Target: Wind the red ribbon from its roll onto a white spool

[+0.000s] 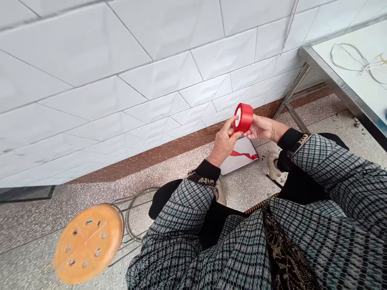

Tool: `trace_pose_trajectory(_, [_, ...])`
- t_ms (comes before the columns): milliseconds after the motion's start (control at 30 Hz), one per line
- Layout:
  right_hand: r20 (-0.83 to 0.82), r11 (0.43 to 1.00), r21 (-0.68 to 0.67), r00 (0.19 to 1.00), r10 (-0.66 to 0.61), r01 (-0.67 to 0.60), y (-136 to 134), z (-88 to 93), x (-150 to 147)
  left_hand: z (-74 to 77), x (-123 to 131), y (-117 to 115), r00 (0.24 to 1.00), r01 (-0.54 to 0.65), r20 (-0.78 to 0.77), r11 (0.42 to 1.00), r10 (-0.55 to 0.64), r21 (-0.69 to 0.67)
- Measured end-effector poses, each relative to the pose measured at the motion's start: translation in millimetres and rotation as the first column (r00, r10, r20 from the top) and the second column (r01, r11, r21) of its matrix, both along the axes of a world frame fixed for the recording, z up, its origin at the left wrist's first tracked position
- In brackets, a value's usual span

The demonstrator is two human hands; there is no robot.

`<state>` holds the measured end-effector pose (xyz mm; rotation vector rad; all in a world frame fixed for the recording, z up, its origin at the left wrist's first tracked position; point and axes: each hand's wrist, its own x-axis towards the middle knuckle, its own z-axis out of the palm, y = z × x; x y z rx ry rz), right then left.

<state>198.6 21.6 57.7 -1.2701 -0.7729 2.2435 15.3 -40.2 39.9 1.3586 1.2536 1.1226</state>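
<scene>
A red roll of tape (pixel 243 117) with a white core is held up in front of me, between both hands. My left hand (pixel 223 141) pinches its lower left edge with thumb and fingers. My right hand (pixel 263 127) grips the roll from the right side. Below the hands, a white board (pixel 240 157) lies on the floor with a strip of red tape (pixel 243 154) stuck across it. My checked sleeves and knees fill the lower frame.
An orange round stool (pixel 87 242) with holes stands at lower left on a wire frame. A steel-edged table (pixel 347 76) with loose wires (pixel 356 60) is at upper right. A white tiled wall (pixel 136 80) faces me. My shoes rest on the speckled floor.
</scene>
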Motion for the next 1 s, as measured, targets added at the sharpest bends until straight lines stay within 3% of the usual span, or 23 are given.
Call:
trace_pose_trajectory(133, [-0.03, 0.999, -0.011, 0.999, 0.042, -0.042, -2, 0.0, 2, 1.5, -3, 4, 0.993, 0.093, 0.078, 0.994, -0.088, -0.055])
trace_pose_trajectory(300, [-0.002, 0.997, -0.04, 0.998, 0.068, -0.068, -6, 3.2, 1, -2.0, -7, 6, 0.98, 0.135, 0.164, 0.983, -0.114, -0.123])
trace_pose_trajectory(600, [0.127, 0.963, 0.267, 0.989, -0.074, 0.038, -12, 13.6, -5, -6.5, -17, 6, 0.934, 0.268, 0.298, 0.94, -0.199, -0.212])
trace_pose_trajectory(700, [0.178, 0.946, 0.313, 0.973, -0.145, 0.084, -7, 9.0, -8, -10.4, -11, 4, 0.946, 0.221, 0.281, 0.953, -0.159, -0.205])
trace_pose_trajectory(833, [0.206, 0.937, 0.253, 0.933, -0.294, 0.24, 3, 0.8, -8, -18.1, 1, -3, 0.975, 0.009, 0.22, 0.985, 0.029, -0.17])
trace_pose_trajectory(1000, [0.2, 0.95, 0.092, 0.929, -0.313, 0.3, 9, -6.8, -4, -14.4, 7, -9, 0.99, 0.07, 0.129, 0.99, -0.055, -0.12])
